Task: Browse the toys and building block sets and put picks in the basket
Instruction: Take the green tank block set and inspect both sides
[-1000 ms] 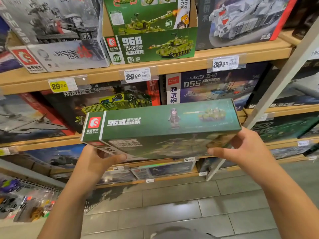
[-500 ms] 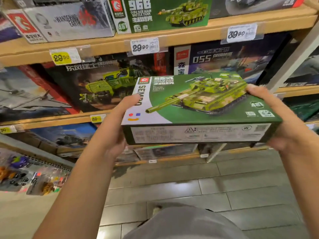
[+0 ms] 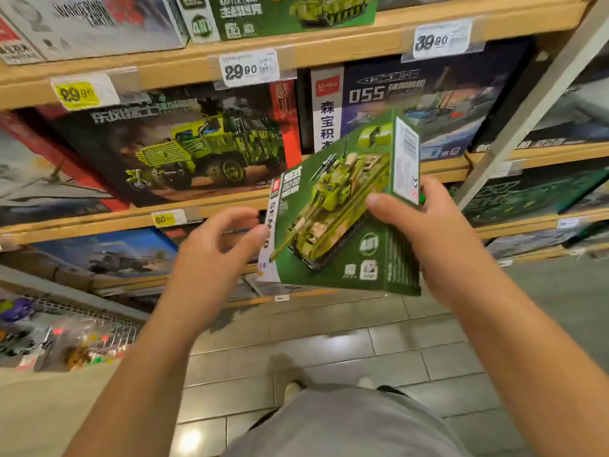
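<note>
Two hands were on the tank box (image 3: 342, 209) half a second ago, one at each short end with the box level in front of me; now only my right hand (image 3: 425, 239) holds it, and the box has swung up on a slant, its far corner raised toward the shelves and its picture of the green tank facing me. My right thumb lies across the front face while the fingers wrap behind the near edge, so that hand grips the box. My left hand (image 3: 214, 255) has come off: its fingers are loosely spread and bent, the fingertips just beside the box's white left edge, holding nothing, though I cannot tell if a fingertip brushes the card. Both forearms reach forward from below, over my grey shirt and the tiled floor (image 3: 329, 351). Beyond the box runs the wooden shelf (image 3: 184, 222) with a yellow price tag (image 3: 163, 220), and behind that stand the truck box (image 3: 184, 146) and the dark blue ship box (image 3: 412, 100).
</note>
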